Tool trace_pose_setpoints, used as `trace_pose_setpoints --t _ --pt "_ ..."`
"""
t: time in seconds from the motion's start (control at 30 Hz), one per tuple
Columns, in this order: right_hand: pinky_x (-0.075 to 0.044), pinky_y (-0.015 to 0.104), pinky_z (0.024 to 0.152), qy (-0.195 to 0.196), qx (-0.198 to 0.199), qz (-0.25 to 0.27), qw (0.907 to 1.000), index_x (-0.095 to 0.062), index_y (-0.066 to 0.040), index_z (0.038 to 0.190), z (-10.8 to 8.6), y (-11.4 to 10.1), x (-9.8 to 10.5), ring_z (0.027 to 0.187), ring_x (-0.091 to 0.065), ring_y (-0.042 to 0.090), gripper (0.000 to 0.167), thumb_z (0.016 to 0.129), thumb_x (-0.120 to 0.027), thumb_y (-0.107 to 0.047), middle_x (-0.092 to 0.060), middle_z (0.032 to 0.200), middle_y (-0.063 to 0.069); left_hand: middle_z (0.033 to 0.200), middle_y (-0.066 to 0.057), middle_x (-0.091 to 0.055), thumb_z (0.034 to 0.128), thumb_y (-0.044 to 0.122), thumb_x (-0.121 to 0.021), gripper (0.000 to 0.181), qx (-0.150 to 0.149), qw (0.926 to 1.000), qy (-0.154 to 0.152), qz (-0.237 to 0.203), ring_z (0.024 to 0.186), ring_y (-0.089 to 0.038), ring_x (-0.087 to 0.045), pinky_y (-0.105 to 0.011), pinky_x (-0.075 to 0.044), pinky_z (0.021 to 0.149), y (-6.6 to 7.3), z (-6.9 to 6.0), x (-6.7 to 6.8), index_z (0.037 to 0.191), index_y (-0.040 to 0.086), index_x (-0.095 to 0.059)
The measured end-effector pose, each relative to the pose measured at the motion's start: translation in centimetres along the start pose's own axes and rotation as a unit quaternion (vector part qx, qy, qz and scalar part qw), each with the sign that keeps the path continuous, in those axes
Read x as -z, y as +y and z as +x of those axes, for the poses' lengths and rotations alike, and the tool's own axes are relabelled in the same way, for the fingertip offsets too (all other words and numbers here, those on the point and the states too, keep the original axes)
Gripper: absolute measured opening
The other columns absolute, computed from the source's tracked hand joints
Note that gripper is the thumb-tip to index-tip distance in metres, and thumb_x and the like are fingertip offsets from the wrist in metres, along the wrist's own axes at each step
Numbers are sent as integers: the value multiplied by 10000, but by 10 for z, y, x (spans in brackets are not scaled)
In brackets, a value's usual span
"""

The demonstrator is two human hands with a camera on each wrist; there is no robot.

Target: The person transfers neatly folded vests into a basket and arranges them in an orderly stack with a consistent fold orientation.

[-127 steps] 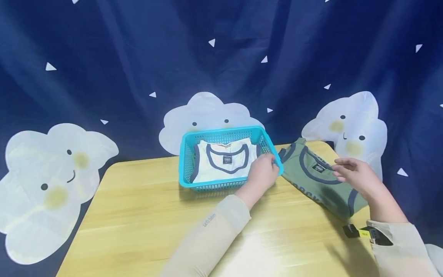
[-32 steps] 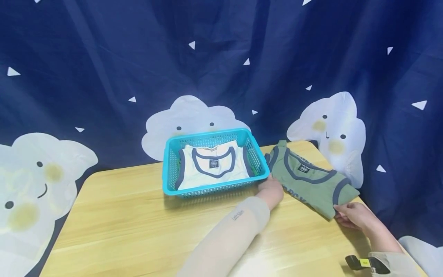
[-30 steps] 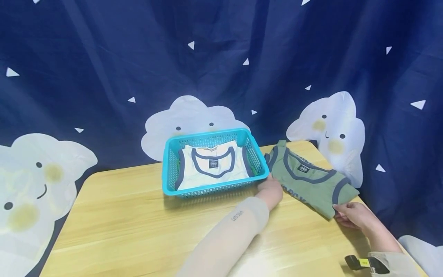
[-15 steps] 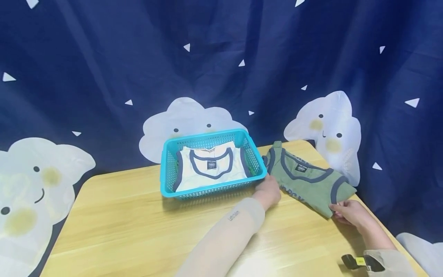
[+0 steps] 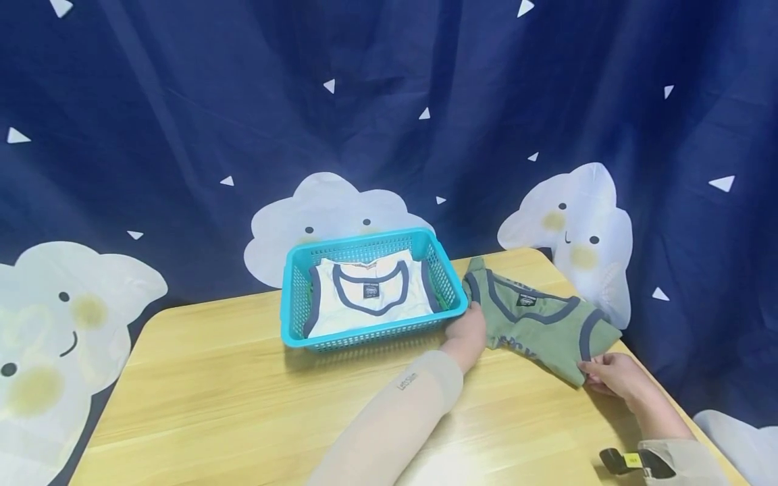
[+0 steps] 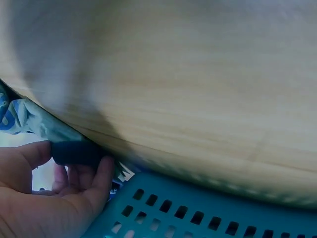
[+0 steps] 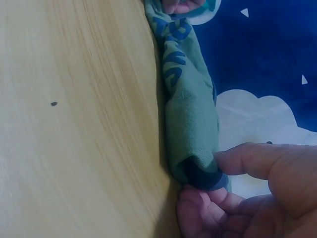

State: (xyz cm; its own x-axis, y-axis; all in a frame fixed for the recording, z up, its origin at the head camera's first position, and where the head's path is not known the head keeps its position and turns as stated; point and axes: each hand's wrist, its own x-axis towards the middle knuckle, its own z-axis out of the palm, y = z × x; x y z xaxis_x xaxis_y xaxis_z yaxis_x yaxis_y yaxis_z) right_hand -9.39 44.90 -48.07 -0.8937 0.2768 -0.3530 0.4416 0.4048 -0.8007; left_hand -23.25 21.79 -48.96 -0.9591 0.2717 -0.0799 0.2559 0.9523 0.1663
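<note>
A green tank top [image 5: 550,334] with navy trim and dark lettering lies folded on the right of the table. My left hand [image 5: 469,332] pinches its left armhole edge beside the basket; in the left wrist view the thumb and fingers of that hand [image 6: 64,193] close on the navy trim. At the near right corner my right hand [image 5: 616,375] pinches the other armhole edge, and the right wrist view shows its thumb and fingers around the rolled navy trim [image 7: 203,176]. The cloth between the hands is slightly raised and creased across the lettering.
Left of the tank top stands a turquoise perforated basket [image 5: 377,333], close against my left hand. A white tank top [image 5: 372,307] with navy trim lies folded inside it. The wooden table [image 5: 243,398] ends at a dark blue cloud-patterned curtain [image 5: 365,101].
My left hand has left the basket's rim and my right hand the neckline; both now pinch the green tank top's sides. In the last half second its left part has bunched and lifted slightly.
</note>
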Motion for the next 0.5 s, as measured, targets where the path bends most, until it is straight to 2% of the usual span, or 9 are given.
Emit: trace_pose_setpoints --t 0.1,0.17,0.23,0.3,0.4,0.5 --pt "-580 226 679 -35 -40 54 10000 -574 6 819 -1 -1 0 685 -597 60 182 961 -586 -107 -584 749 -8 935 34 -733 1033 167 -512 377 19 9992 303 268 574 -136 -644 -327 -528 443 0 -3 -1 1402 228 -564" --pt "-580 226 676 -55 -71 76 9999 -578 -17 799 -2 -3 2 682 -599 59 187 958 -596 -114 -584 743 -15 1042 23 -708 1022 182 -541 358 12 9985 422 335 603 -126 -640 -311 -533 464 1 -5 -2 1378 205 -578" --pt "-583 232 674 -71 -89 87 9999 -582 -30 782 -2 -4 4 681 -604 58 202 958 -606 -125 -588 737 -20 1159 -5 -662 998 220 -591 381 28 9988 402 285 679 -124 -653 -298 -554 533 3 -8 -1 1373 161 -565" --pt "-586 237 675 -45 -143 94 9998 -597 -18 794 -3 -6 7 685 -612 57 203 955 -621 -139 -599 744 -25 1279 -42 -596 964 291 -646 529 81 9996 188 193 773 -134 -659 -288 -567 627 6 -9 -1 1438 110 -496" --pt "-592 245 676 15 -206 126 9997 -610 53 869 -2 -7 10 688 -629 51 223 955 -625 -152 -634 758 -27 1341 -95 -559 884 403 -729 833 256 9991 -319 -108 890 -174 -662 -294 -566 739 7 -10 1 1526 40 -340" --pt "-589 235 661 92 -266 28 9996 -603 122 938 0 -6 12 681 -634 46 291 960 -621 -168 -650 764 -31 1277 -135 -599 879 423 -721 925 335 9954 -725 -530 894 -198 -661 -300 -566 725 4 -10 4 1539 -23 -250"
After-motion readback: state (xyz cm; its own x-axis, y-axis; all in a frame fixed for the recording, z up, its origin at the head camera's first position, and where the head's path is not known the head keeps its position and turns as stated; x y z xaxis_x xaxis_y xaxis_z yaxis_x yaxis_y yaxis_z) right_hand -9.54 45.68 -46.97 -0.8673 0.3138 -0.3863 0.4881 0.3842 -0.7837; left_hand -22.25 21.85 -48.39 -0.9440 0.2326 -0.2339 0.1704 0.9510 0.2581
